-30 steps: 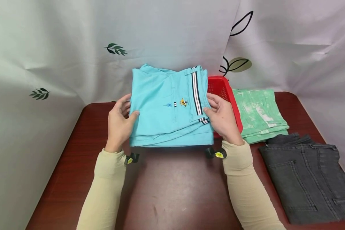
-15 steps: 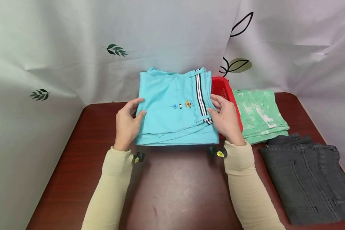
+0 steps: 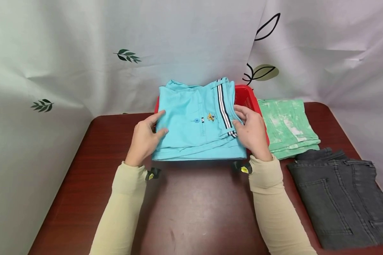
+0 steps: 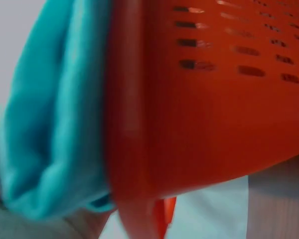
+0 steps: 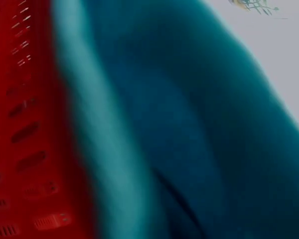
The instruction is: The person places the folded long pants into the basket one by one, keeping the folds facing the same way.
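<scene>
A folded pair of light-blue pants (image 3: 185, 106) with a striped waistband lies over the red basket (image 3: 248, 96), covering most of it. At the pants' left edge, my left hand (image 3: 145, 136) rests its straight index finger and thumb on top of the cloth, spread apart. My right hand (image 3: 250, 132) pinches the waistband edge, thumb on top and the other fingers tucked behind. The left wrist view shows the cloth (image 4: 50, 124) bulging along the basket's rim (image 4: 127, 109). In the right wrist view the blue cloth (image 5: 164, 99) fills the middle beside the slotted basket wall (image 5: 30, 164).
Folded green-and-white pants (image 3: 288, 127) lie right of the basket. Nearer the front, folded dark-grey jeans (image 3: 338, 198) lie at the right side of the reddish-brown table (image 3: 198, 212). A pale curtain (image 3: 185, 35) with leaf prints hangs behind.
The blue pants have shifted right and lower onto the basket, whose left rim now shows. My left hand has moved right, its finger and thumb spreading on top of the cloth.
</scene>
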Tool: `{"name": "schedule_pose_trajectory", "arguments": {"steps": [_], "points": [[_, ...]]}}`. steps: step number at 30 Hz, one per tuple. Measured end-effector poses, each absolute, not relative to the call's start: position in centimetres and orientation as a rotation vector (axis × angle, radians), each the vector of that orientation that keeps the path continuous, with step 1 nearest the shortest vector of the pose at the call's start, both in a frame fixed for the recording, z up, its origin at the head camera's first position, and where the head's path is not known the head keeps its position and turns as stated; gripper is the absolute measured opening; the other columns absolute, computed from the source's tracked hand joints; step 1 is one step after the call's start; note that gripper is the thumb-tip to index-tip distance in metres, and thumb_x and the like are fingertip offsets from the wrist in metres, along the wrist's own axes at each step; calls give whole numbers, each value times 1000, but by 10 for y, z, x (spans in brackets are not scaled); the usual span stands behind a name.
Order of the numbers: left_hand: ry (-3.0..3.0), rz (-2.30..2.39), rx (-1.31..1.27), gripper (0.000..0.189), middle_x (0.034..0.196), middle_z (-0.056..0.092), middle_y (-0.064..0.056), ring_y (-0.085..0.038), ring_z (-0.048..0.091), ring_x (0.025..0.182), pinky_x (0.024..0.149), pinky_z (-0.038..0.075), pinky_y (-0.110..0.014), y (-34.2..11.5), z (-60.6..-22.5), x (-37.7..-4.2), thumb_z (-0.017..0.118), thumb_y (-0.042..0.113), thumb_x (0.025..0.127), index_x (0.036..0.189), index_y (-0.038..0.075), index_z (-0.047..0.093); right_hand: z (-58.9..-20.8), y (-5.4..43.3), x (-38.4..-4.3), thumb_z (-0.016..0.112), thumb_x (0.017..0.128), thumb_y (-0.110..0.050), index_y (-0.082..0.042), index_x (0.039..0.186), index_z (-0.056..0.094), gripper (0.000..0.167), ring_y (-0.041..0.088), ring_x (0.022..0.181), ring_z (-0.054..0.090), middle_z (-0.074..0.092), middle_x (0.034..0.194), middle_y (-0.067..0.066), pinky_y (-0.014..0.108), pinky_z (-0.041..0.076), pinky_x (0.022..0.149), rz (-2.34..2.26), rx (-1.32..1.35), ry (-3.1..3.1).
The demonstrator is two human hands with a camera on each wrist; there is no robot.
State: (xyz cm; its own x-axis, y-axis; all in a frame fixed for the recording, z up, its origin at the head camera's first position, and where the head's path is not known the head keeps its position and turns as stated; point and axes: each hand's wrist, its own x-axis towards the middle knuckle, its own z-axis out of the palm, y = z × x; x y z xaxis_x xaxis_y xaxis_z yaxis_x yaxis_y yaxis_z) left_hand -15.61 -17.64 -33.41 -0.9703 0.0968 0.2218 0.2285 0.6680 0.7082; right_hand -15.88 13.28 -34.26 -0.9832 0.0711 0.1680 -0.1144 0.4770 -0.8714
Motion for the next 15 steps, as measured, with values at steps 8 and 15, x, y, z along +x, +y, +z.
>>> {"name": "schedule_pose_trajectory", "arguments": {"steps": [8, 15], "points": [[-2879, -1139, -336, 72, 149, 49, -18, -33, 54, 120, 98, 49, -49, -177, -328, -156, 72, 2, 88, 153, 12, 44, -341, 136, -160, 64, 96, -4, -6, 148, 49, 54, 29, 129, 57, 56, 143, 16, 45, 46, 105, 1598, 63, -2526], [-2841, -1095, -332, 69, 149, 50, -14, -32, 50, 129, 101, 48, -47, -168, -333, -156, 71, -1, 88, 151, 10, 46, -341, 138, -160, 64, 97, -7, -14, 140, 62, 43, 29, 110, 66, 63, 134, 14, 42, 56, 91, 1594, 67, -2617]]}}
